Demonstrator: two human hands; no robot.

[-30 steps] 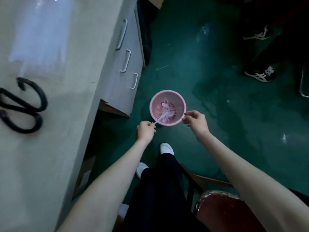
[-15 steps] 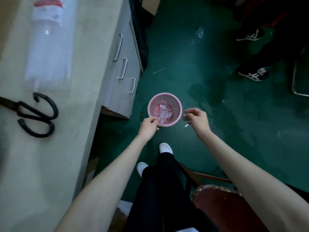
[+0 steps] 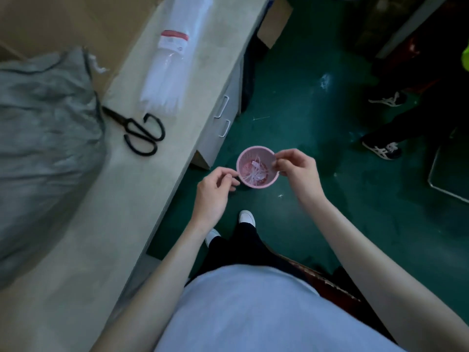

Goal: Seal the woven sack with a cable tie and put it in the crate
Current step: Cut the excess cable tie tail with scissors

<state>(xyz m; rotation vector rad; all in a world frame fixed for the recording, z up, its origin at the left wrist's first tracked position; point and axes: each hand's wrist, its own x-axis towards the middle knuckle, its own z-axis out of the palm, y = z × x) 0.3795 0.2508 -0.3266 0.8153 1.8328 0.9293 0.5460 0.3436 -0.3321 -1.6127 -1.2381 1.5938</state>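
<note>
The grey woven sack lies on the beige table at the left, its mouth toward the black scissors. A clear packet of white cable ties lies beyond the scissors. Both my hands hover over a pink mesh basket on the green floor; it holds white cut tie scraps. My left hand is at the basket's left, fingers loosely curled and holding nothing. My right hand is at the right rim, fingertips pinched together with nothing visible between them. No crate is identifiable.
The table's drawer unit stands beside the basket. A brown cardboard box sits behind the sack. Another person's sneakers are on the floor at the right. A red chair seat is behind my legs.
My left hand dropped the white tie scrap it held into the pink basket. Both hands rose closer to the camera, and the view swung left to reveal the sack.
</note>
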